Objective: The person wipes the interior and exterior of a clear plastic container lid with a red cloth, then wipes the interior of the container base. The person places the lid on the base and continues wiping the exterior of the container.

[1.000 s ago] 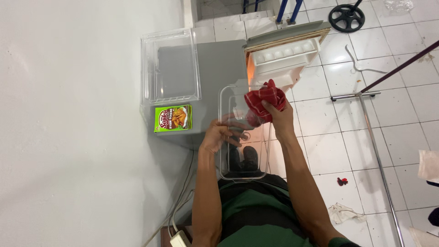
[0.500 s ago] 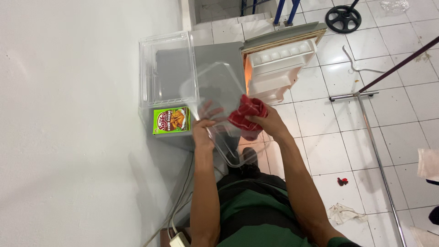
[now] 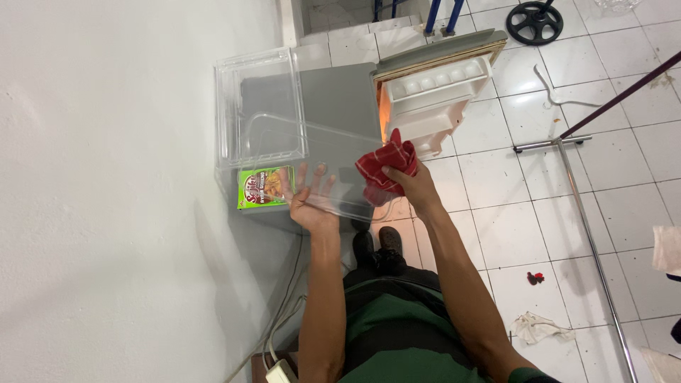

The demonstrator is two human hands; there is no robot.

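My left hand (image 3: 309,198) props a clear plastic tray (image 3: 312,159) from beneath, fingers spread flat against its underside, over the top of a small grey fridge (image 3: 340,96). My right hand (image 3: 409,186) grips a bunched red checked cloth (image 3: 383,170) and presses it to the tray's right end. The tray lies almost crosswise in front of me, above a green food box (image 3: 264,187).
A second clear bin (image 3: 259,106) sits on the fridge top by the white wall. The fridge door (image 3: 440,85) hangs open to the right with white shelves. A metal rack bar (image 3: 582,213), a black wheel (image 3: 536,23) and crumpled rags (image 3: 535,328) lie on the white tiled floor.
The tray has swung from lengthwise in front of me to crosswise over the fridge top. My left hand moved from gripping its edge to lying flat under it; the cloth stayed on the tray.
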